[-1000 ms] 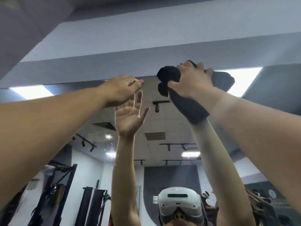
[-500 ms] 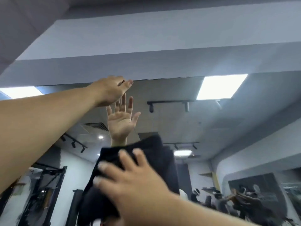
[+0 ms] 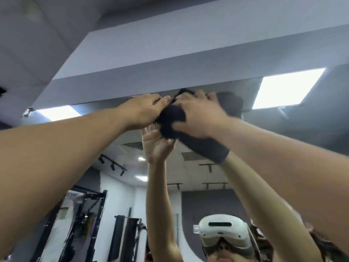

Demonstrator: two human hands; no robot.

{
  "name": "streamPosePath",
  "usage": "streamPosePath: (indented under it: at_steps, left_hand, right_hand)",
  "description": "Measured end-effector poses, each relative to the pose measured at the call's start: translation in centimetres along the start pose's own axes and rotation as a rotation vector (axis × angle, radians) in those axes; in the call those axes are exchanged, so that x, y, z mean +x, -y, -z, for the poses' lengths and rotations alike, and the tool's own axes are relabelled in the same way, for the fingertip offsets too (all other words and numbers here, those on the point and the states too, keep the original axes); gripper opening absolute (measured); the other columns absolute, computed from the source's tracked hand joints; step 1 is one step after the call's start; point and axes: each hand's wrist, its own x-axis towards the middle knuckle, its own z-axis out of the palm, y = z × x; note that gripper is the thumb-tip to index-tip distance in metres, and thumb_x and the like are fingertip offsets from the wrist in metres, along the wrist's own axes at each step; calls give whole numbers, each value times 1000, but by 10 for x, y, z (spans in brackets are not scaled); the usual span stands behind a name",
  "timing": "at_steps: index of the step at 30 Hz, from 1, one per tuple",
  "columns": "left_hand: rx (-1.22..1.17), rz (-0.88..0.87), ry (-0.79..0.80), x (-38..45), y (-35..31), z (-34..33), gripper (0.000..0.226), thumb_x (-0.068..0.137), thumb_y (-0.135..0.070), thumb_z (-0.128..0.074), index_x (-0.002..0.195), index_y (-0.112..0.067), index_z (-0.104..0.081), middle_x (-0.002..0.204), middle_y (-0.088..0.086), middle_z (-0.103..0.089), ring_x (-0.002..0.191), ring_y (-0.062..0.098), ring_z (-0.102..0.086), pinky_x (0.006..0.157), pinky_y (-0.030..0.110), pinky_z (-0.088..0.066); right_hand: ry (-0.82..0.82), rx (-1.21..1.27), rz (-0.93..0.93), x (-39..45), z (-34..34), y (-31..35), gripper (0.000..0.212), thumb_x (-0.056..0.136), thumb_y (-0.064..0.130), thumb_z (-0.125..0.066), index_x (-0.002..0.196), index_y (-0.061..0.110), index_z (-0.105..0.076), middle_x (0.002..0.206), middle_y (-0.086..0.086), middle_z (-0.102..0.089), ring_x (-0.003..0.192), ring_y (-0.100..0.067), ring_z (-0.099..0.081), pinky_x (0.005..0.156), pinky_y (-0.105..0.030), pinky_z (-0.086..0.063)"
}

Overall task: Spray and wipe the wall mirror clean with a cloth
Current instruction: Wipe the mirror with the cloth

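Right hand (image 3: 198, 114) grips the black cloth (image 3: 171, 120) against the mirror's (image 3: 188, 176) top edge; left hand (image 3: 143, 110) touches the cloth's left side, fingers curled.

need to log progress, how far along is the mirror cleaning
Done: nothing certain; the mirror reflects clearly, but no spray bottle or wet patch shows. In hand: both hands are up at the mirror's top edge, the right hand gripping the bunched black cloth against the glass, the left hand beside it touching the cloth. Left: likely the glass below; I cannot tell which parts are wiped.
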Motion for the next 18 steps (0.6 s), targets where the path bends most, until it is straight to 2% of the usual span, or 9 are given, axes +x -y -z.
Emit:
streamPosePath:
  at_steps: [3, 5, 7, 9, 12, 15, 18]
  left_hand:
    - [16, 21, 16, -5, 13, -2, 49, 108, -58, -25, 103, -24, -60, 107, -1, -59, 102, 21, -56, 92, 41, -43]
    - [18, 28, 41, -11, 22, -5, 45, 107, -58, -26, 99, -27, -57, 105, -4, -54, 103, 20, -57, 96, 41, -44]
    - [42, 0, 73, -17, 28, -8, 43, 107, -59, -28, 112, -30, -59, 119, -4, -54, 112, 18, -56, 103, 42, -44]
    - [75, -25, 42, -20, 36, -9, 51, 107, -59, -29, 138, -29, -56, 147, -4, -49, 132, 18, -49, 113, 44, -39]
    - [91, -47, -69, -15, 47, -6, 58, 108, -57, -30, 157, -27, -40, 166, -1, -32, 153, 20, -29, 124, 49, -26]
    - [83, -56, -112, -2, 60, -4, 60, 109, -53, -29, 158, -21, -38, 166, 6, -33, 154, 23, -27, 126, 44, -20]
    - [34, -29, -48, 10, 69, -7, 63, 107, -59, -29, 159, -25, -38, 167, 3, -29, 156, 21, -22, 128, 45, -16]
  right_hand:
    - [-35, -8, -176, 31, 10, -37, 55, 87, 61, -51, 133, 31, -52, 140, -3, -48, 128, -34, -40, 108, -58, -27]
    - [-17, -45, -275, 42, 12, -53, 56, 89, 61, -49, 134, 29, -50, 142, -5, -46, 129, -37, -38, 108, -60, -27]
    - [-25, -56, -337, 44, 10, -60, 56, 89, 60, -47, 134, 27, -49, 143, -5, -45, 130, -38, -37, 108, -61, -26]
    - [-46, -82, -337, 43, 8, -57, 56, 89, 60, -46, 134, 26, -48, 143, -3, -45, 130, -38, -36, 108, -61, -26]
    - [-42, -60, -263, 26, 8, -35, 61, 87, 61, -45, 138, 28, -47, 146, -2, -44, 130, -38, -36, 109, -62, -27]
    - [5, -35, -89, -8, 5, 10, 62, 83, 63, -47, 138, 33, -48, 143, 1, -47, 128, -34, -39, 108, -61, -28]
    - [63, -60, 153, -57, -10, 72, 66, 77, 66, -53, 137, 39, -50, 143, 7, -48, 123, -32, -42, 102, -55, -31]
